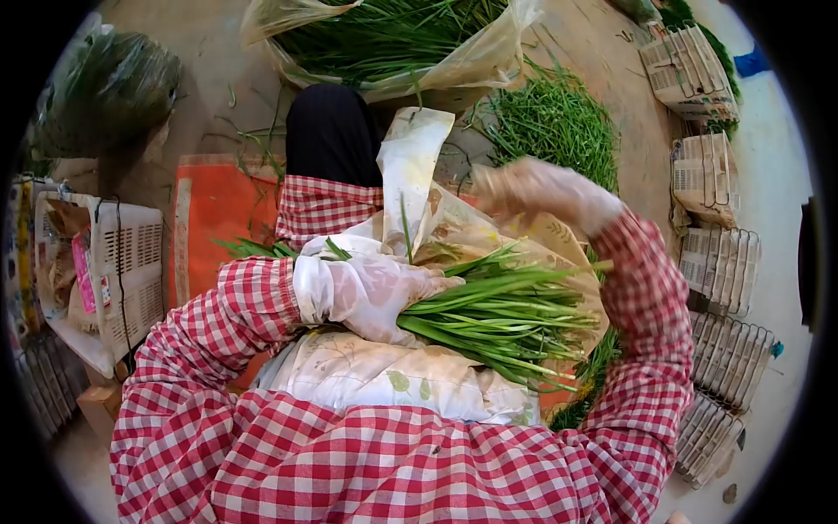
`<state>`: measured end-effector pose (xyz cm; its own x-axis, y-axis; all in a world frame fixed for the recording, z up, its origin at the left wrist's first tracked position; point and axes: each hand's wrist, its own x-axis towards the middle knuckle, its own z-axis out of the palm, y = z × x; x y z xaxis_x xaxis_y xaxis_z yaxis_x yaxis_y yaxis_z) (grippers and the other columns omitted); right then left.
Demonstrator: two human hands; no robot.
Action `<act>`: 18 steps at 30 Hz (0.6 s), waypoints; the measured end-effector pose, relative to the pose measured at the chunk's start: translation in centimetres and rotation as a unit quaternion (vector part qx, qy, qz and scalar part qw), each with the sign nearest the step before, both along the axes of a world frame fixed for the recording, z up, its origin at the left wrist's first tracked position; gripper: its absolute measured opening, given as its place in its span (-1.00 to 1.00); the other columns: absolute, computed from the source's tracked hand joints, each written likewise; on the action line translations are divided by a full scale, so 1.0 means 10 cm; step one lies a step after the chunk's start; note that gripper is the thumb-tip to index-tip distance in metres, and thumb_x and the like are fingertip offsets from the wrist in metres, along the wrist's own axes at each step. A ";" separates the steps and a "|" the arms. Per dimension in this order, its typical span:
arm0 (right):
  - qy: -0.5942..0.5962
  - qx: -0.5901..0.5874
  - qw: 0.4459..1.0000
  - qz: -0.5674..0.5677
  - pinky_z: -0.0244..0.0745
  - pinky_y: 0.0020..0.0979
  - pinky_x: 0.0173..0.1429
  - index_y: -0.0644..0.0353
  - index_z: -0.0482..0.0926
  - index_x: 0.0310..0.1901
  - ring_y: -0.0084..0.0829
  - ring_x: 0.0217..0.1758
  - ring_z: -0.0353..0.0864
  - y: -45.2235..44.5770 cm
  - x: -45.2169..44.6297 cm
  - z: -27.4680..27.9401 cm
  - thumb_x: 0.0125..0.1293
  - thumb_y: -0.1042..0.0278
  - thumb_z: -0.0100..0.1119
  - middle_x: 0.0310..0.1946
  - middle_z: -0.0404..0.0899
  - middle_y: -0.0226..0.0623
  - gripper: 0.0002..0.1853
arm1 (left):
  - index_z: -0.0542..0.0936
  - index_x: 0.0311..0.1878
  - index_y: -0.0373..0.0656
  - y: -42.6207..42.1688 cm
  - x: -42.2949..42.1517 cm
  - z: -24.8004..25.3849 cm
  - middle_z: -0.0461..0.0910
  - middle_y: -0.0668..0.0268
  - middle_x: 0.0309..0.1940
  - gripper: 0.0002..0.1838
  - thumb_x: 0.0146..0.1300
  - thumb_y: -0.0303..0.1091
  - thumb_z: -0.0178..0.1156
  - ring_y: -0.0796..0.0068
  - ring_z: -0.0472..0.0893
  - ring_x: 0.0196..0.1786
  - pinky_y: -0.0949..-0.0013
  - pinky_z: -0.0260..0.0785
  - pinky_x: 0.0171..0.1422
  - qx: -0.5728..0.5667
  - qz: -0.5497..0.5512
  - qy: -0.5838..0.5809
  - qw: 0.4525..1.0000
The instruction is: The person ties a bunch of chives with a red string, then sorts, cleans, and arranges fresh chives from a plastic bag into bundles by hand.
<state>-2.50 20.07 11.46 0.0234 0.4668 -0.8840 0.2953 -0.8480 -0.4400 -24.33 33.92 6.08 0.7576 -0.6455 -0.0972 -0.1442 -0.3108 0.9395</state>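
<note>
A bunch of long green stalks that look like garlic chives (pixel 506 306) lies across my lap. My left hand (pixel 362 293), in a thin whitish glove, is closed around it, with cut ends and leaves fanning out to the right. Beyond the bunch, my right hand (pixel 559 194), gloved too, is raised; its fingers are smeared by motion, so whether they grip anything cannot be seen. Under the stalks spreads a yellowish patterned cloth or sheet (pixel 576 262). A whitish leaf-print cover (pixel 375 371) drapes my near leg.
Ahead stands an open plastic sack (pixel 502 65) full of green stalks. A loose green heap (pixel 559 122) lies on the floor right of it. Several crates (pixel 711 179) line the right side. At left are a white crate (pixel 131 262), a stuffed plastic bag (pixel 109 92) and an orange mat (pixel 209 227).
</note>
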 end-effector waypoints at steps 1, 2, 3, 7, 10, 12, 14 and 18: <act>-0.089 -0.073 0.993 -0.036 0.49 -0.29 -0.10 0.30 0.35 0.18 -0.34 -0.11 0.59 0.16 0.06 -0.05 0.07 -0.49 -0.05 0.00 0.51 0.00 -0.06 | 0.12 0.36 -0.15 0.00 0.00 0.03 0.35 0.00 0.17 -0.13 -0.03 -0.10 0.22 0.06 0.42 0.16 0.21 0.26 0.25 0.006 0.002 0.018 1.000; -0.069 -0.047 0.993 -0.089 0.49 -0.30 -0.12 0.36 0.37 0.12 -0.36 -0.17 0.60 0.21 0.09 -0.23 0.07 -0.50 -0.05 -0.04 0.53 0.01 -0.06 | 0.13 0.36 -0.14 0.00 0.00 0.05 0.35 0.02 0.19 -0.14 -0.03 -0.11 0.23 0.07 0.42 0.16 0.21 0.26 0.26 0.028 -0.005 0.013 1.000; -0.048 -0.021 0.989 -0.137 0.49 -0.31 -0.14 0.42 0.40 0.07 -0.37 -0.23 0.60 0.22 0.09 -0.55 0.06 -0.51 -0.06 -0.07 0.54 0.01 -0.05 | 0.13 0.36 -0.14 -0.01 -0.02 0.03 0.35 0.02 0.19 -0.14 -0.03 -0.11 0.23 0.07 0.42 0.16 0.21 0.26 0.26 0.029 0.000 0.010 1.000; 0.060 0.106 0.955 -0.272 0.34 -0.54 -0.48 0.28 0.54 -0.16 -0.50 -0.55 0.49 0.45 -0.11 -1.26 0.09 -0.17 0.24 -0.46 0.58 -0.30 -0.42 | 0.14 0.36 -0.12 0.06 0.00 0.09 0.36 0.02 0.18 -0.13 -0.07 -0.13 0.23 0.12 0.42 0.18 0.23 0.22 0.30 0.077 -0.003 0.035 0.996; 0.058 0.244 0.890 -0.382 0.39 -0.54 -0.51 0.22 0.52 -0.32 -0.52 -0.51 0.52 0.87 -0.04 -0.86 0.21 0.15 0.18 -0.46 0.55 -0.33 -0.73 | 0.09 0.37 -0.15 0.08 0.02 0.02 0.24 0.07 0.29 -0.10 -0.04 -0.05 0.21 0.14 0.28 0.30 0.10 -0.06 0.44 0.025 -0.004 0.040 0.999; -0.012 0.297 0.881 -0.368 0.51 -0.48 -0.44 0.26 0.52 -0.30 -0.48 -0.44 0.57 1.29 0.31 -0.58 0.23 0.22 0.14 -0.39 0.57 -0.28 -0.76 | 0.12 0.35 -0.19 0.09 0.08 0.12 0.29 0.04 0.24 -0.09 -0.06 -0.02 0.22 0.12 0.33 0.27 0.16 0.02 0.41 0.120 -0.045 0.027 0.991; -0.003 0.385 0.873 -0.300 0.58 -0.45 -0.35 0.30 0.53 -0.27 -0.45 -0.38 0.60 1.66 0.45 -0.14 0.23 0.25 0.11 -0.35 0.58 -0.27 -0.76 | 0.13 0.34 -0.20 0.06 0.11 0.12 0.32 0.02 0.22 -0.09 -0.07 0.00 0.22 0.10 0.34 0.25 0.17 0.06 0.39 0.104 -0.041 0.052 0.992; -0.012 0.454 0.883 -0.120 0.58 -0.48 -0.19 0.31 0.52 -0.13 -0.45 -0.32 0.62 2.53 -0.10 0.10 0.29 0.17 0.07 -0.30 0.60 -0.21 -0.67 | 0.16 0.31 -0.26 0.11 0.02 -0.19 0.40 0.10 0.16 -0.13 -0.03 -0.12 0.31 0.33 0.39 0.20 0.29 0.16 0.33 -0.074 -0.005 0.137 0.988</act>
<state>-3.46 45.38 12.44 0.2323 0.9618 -0.1450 0.1729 -0.1875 -0.9669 -24.08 35.05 4.21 0.7093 -0.6754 -0.2018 0.1192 -0.1673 0.9787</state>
